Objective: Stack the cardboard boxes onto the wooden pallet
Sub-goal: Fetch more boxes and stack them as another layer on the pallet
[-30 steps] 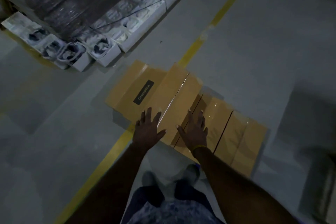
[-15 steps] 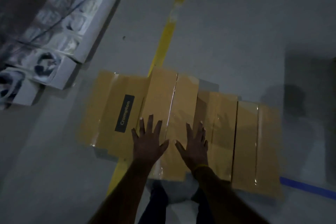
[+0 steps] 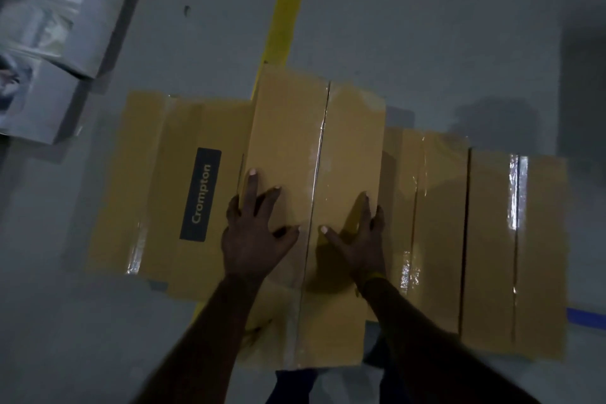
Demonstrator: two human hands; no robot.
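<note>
Several long brown cardboard boxes lie side by side on the grey floor. The middle box point(image 3: 314, 128) stands higher than its neighbours, with a taped seam down its top. My left hand point(image 3: 254, 229) lies on the left half of its top, fingers spread, the outer fingers reaching over the left edge. My right hand point(image 3: 359, 238) lies on the right half, fingers spread toward the right edge. Left of it is a box with a black Crompton label point(image 3: 200, 194). Two lower boxes point(image 3: 485, 239) lie to the right. No wooden pallet is in view.
White printed cartons point(image 3: 42, 43) are stacked at the upper left. A yellow floor line point(image 3: 285, 10) runs away from under the boxes. A strip of blue tape point(image 3: 587, 315) marks the floor at the right. My legs show below the middle box.
The view has closed in on the boxes. Both hands have come down from hovering onto the top of the middle box and spread toward its side edges.
</note>
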